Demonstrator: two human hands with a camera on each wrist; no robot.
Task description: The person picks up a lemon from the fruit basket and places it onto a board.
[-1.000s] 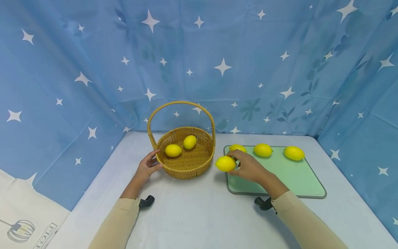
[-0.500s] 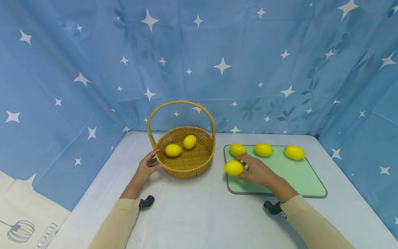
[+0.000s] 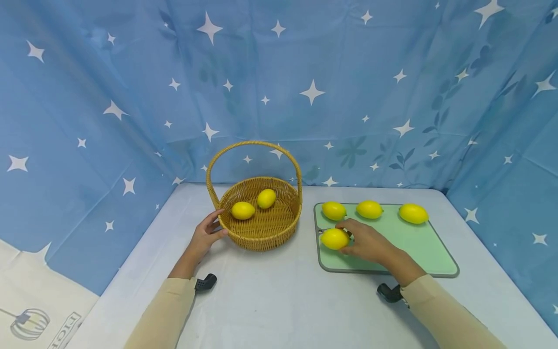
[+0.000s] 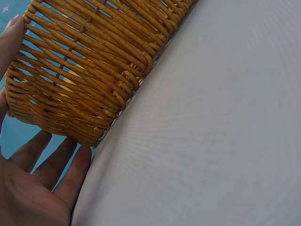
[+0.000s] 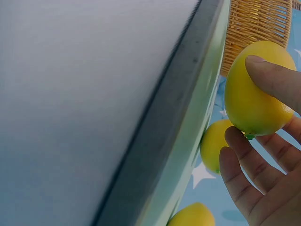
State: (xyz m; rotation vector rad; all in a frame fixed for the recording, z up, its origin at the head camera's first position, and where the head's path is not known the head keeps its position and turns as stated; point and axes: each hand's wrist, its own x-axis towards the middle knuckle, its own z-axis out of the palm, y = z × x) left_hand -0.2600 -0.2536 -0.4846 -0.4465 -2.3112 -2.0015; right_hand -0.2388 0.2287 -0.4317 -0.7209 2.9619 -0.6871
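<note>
One lemon, pinched betw. R hand's thumb & fingers, has shifted R since 1 s ago, from beside the green board's L edge to over it; can't tell if touching. L hand unmoved, fingers loosely extended against basket. So held lemon's now board-side w/ 3 others, not yet released; 2 in basket.

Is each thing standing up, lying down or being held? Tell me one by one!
Basket: standing upright
Handle: raised
Two basket lemons: lying inside, not held
Green board: lying flat on the table
Three far lemons: lying on the board, not held
Near lemon: held by the right hand
Left hand: touching the basket
</note>
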